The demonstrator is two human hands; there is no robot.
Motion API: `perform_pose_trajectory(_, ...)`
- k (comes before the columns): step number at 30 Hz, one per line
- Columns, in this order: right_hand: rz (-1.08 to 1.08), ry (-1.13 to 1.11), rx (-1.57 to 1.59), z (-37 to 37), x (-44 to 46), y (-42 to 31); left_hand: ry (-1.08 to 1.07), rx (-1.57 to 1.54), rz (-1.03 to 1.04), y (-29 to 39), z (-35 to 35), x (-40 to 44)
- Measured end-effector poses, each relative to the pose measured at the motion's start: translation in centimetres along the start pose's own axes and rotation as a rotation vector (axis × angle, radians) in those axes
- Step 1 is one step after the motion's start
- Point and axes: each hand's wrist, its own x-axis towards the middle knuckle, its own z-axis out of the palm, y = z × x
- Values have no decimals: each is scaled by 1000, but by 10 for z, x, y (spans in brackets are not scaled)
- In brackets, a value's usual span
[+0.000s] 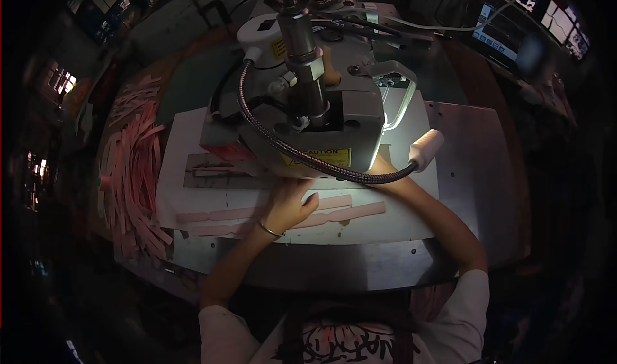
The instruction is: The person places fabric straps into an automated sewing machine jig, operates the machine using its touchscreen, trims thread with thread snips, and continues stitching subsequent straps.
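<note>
Under the front of a grey sewing machine head [347, 123], my left hand [289, 203] lies on the white work surface [373, 232], its fingertips hidden by the machine. The thumb is bent; whether the fingers hold anything is hidden. My right hand [384, 170] reaches under the machine's right side, its fingers out of sight. Two long pink strips [331, 216] lie flat below the machine, partly under my left hand and wrist. A flat template with a slot [215, 177] sits left of my left hand.
A large pile of pink strips [135, 177] is heaped at the left. A flexible metal hose [257, 119] curves before the machine to a pale lamp head [427, 149] near my right forearm. A lit screen [493, 33] stands at the back right.
</note>
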Motion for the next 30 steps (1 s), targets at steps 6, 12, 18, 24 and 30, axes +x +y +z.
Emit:
perform_pose_trajectory(6,92,100,-33,-21,-8,-27,9,42,6,3,-4,0)
perform_pose_trajectory(12,154,126,59,-32,-24,-50,-106,26,-30,-2,0,-4)
perform_pose_trajectory(18,59,-145,-230,-26,-31,-57,-73,100,13,-13,3,-7)
perform_pose_trajectory(24,30,-155,-316,-19,-34,-56,17,269,56,-17,3,-11)
perform_pose_trajectory(30,-65,-89,-369,-20,-31,-54,-66,367,34,-17,1,-12)
